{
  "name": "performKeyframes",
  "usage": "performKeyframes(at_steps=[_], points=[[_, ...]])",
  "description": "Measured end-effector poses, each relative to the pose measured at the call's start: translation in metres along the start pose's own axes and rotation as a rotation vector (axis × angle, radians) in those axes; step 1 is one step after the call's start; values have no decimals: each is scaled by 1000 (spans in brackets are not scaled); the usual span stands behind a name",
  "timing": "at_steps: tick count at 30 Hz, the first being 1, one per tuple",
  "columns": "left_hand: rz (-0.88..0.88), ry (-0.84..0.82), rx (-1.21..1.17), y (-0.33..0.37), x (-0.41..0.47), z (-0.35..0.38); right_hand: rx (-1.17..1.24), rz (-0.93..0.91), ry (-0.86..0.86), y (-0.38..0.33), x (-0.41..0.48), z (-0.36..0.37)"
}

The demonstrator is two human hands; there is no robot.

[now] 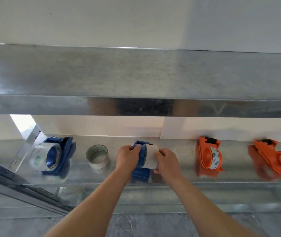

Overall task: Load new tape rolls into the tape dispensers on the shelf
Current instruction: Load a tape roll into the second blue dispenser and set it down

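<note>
A blue tape dispenser (140, 173) stands in the middle of the metal shelf (170, 178). My left hand (127, 157) grips its left side. A white tape roll (150, 157) sits against the dispenser's right side, and my right hand (166, 161) holds that roll. To the left, a loose white roll (97, 156) lies flat on the shelf. Further left is another blue dispenser (57, 155) carrying a clear roll (41, 155).
Two orange dispensers stand to the right, one (209, 157) with a printed roll in it, the other (274, 156) near the frame's right edge. An upper metal shelf (136, 79) overhangs the row. A slotted metal rail (16, 187) slants across the lower left. White wall behind.
</note>
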State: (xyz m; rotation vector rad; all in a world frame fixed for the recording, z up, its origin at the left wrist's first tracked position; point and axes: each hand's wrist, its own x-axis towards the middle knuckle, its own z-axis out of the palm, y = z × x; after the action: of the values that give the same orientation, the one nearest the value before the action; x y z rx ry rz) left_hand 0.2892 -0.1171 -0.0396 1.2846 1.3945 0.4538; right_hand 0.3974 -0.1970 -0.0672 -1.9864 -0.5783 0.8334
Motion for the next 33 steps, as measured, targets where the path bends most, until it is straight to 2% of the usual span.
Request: performKeyframes(at_steps=[4, 11, 17, 22, 26, 29, 33], points=[[-86, -49, -92, 8, 0, -2, 20, 22, -2, 1, 1, 0], [-112, -39, -132, 22, 1, -4, 192, 59, -14, -3, 0, -3], [-57, -93, -159, 12, -11, 3, 337, 32, 86, -1, -4, -20], [-9, -71, -154, 9, -17, 13, 444, 151, 104, 2, 3, -26], [-14, -38, -166, 7, -17, 17, 302, -39, 113, 3, -4, -22], [39, 1, -71, 5, -17, 21, 241, -82, 128, 1, -12, -14], [44, 65, -51, 0, -16, 21, 2, -231, 175, -3, -19, -11]])
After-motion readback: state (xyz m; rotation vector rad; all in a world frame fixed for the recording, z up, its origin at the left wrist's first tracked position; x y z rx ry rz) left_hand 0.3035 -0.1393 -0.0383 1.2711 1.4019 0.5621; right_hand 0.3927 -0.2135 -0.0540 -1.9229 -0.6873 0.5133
